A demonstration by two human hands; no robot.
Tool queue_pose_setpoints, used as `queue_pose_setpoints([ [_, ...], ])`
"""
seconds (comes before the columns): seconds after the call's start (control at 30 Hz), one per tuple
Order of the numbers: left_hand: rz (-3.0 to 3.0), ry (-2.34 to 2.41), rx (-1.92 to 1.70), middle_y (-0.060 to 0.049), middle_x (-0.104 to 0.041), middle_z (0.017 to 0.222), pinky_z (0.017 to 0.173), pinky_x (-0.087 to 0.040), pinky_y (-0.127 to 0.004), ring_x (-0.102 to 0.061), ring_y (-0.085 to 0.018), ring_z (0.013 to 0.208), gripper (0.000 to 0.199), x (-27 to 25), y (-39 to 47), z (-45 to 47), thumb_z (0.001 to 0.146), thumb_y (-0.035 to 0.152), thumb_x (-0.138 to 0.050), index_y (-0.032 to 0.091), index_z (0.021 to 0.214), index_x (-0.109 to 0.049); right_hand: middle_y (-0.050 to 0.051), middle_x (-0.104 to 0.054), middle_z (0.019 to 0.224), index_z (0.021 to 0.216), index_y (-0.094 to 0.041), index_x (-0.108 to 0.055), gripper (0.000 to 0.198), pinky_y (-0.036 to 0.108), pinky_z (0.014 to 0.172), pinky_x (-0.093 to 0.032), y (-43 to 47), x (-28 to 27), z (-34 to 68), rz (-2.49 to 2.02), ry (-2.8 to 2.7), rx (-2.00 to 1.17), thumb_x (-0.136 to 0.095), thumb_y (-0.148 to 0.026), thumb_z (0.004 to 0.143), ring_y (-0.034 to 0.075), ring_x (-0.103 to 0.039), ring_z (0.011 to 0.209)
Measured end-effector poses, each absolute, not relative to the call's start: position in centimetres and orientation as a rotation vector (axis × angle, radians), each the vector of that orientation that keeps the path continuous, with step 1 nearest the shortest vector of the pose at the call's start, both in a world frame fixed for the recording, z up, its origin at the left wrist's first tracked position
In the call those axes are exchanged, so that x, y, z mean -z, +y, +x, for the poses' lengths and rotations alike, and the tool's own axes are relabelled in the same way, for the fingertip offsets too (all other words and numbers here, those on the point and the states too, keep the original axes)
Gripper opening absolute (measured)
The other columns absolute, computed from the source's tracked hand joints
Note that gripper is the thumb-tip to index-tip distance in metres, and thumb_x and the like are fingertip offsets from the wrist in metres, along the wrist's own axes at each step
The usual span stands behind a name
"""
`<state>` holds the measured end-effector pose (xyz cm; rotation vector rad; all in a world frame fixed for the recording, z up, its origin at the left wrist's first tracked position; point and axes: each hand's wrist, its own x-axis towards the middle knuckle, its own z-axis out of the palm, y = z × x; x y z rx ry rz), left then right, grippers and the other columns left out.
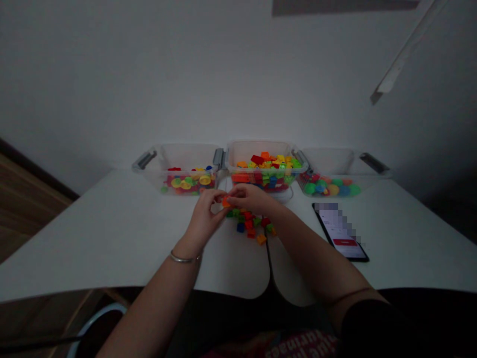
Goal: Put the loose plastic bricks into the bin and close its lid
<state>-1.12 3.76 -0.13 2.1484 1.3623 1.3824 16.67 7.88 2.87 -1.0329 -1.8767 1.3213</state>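
Note:
Both my hands meet above the middle of the white table. An orange toy building block [225, 202] is pinched between them. My left hand [203, 214], with a silver bangle at the wrist, has its thumb and fingers closed about the block from the left. From the other side, my right hand [251, 200] grips the same block with fingertips and thumb. Just below and right of the hands lies a loose group of small blocks [249, 223] in red, green, blue and orange. Part of that group is hidden behind my fingers and forearm.
Three clear plastic boxes line the wall: the left box [190, 159] and middle box [266, 171] hold colourful pieces, the right box [331, 171] several small balls. A tablet or phone [341, 231] lies at right. A gap [269, 258] divides the table's front edge.

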Motion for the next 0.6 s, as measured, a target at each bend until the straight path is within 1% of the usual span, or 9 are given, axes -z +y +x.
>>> queue_pose_setpoints([
  [0.1,2.030,1.365,-1.415,-0.002,-0.062,0.092,0.078,-0.048,-0.032,-0.057,-0.018,0.082,0.027,0.31,3.69,-1.09,0.080,0.029,-0.071,0.021,0.104,-0.060,0.000,-0.072,0.077,0.078,-0.020,-0.064,0.008,0.024,0.063,-0.052,7.68,-3.22,16.71,-1.039,-1.839,-1.299,-0.071,-0.021,0.081,0.013,-0.068,0.071],
  [0.23,1.926,1.380,-1.364,0.000,-0.064,0.086,0.078,-0.048,-0.030,-0.059,-0.017,0.080,0.022,0.14,3.42,-0.97,0.080,0.026,-0.066,0.022,0.100,-0.060,0.000,-0.070,0.078,0.077,-0.019,-0.062,0.010,0.025,0.064,-0.052,7.52,-3.72,16.82,-1.062,-1.863,-1.195,-0.072,-0.021,0.079,0.013,-0.067,0.071],
  [0.37,1.897,1.405,-1.356,0.000,-0.066,0.086,0.079,-0.049,-0.030,-0.060,-0.017,0.080,0.017,-0.05,3.27,-0.90,0.078,0.022,-0.065,0.022,0.094,-0.062,0.001,-0.068,0.081,0.081,-0.019,-0.061,0.010,0.028,0.068,-0.054,7.60,-3.79,16.93,-1.054,-1.879,-1.115,-0.070,-0.023,0.080,0.014,-0.066,0.074],
  [0.6,1.921,1.376,-1.351,0.000,-0.067,0.086,0.079,-0.049,-0.030,-0.061,-0.017,0.079,0.020,0.40,3.44,-1.03,0.077,0.016,-0.062,0.021,0.096,-0.064,0.002,-0.067,0.090,0.094,-0.019,-0.058,0.023,0.030,0.074,-0.056,8.09,-3.85,17.26,-0.983,-1.769,-1.047,-0.071,-0.028,0.077,0.013,-0.066,0.078],
])
